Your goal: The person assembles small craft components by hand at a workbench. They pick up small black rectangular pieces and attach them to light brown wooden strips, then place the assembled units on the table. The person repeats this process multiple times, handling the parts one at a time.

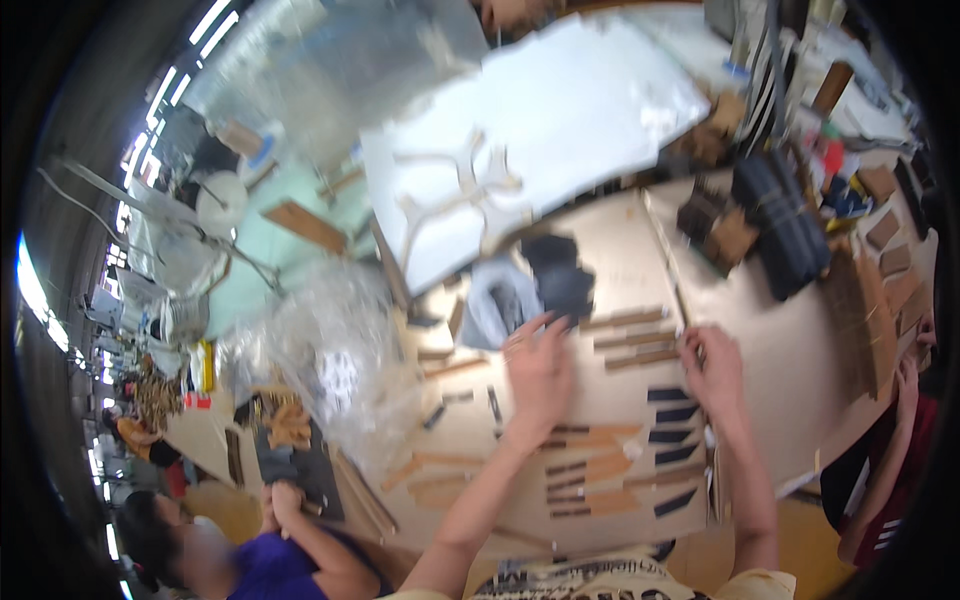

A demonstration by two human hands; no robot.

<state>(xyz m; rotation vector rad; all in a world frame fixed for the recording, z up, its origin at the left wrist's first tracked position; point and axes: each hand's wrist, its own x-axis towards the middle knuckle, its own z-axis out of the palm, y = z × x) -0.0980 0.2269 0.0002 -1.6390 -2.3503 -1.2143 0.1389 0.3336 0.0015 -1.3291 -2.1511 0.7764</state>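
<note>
My left hand [540,370], slightly blurred, hovers with fingers stretched apart beside a grey-blue crumpled bag or cloth [492,305] and dark pieces [558,280]. My right hand [712,368] has its fingers curled together at the right ends of several brown strips [640,340]; whatever is between them cannot be made out. Below that hand, short black pieces [672,415] lie in a column. Tan strips [600,440] and small dark brown strips [566,482] are spread in rows nearer my body.
Clear plastic wrap [345,370] is heaped at left. A white sheet [560,110] bearing a branching cut-out shape [465,190] lies at the back. Dark rolled material [780,225] and brown pieces [718,225] sit at right. A person in purple [290,560] is at lower left, another person's arm [895,450] at far right.
</note>
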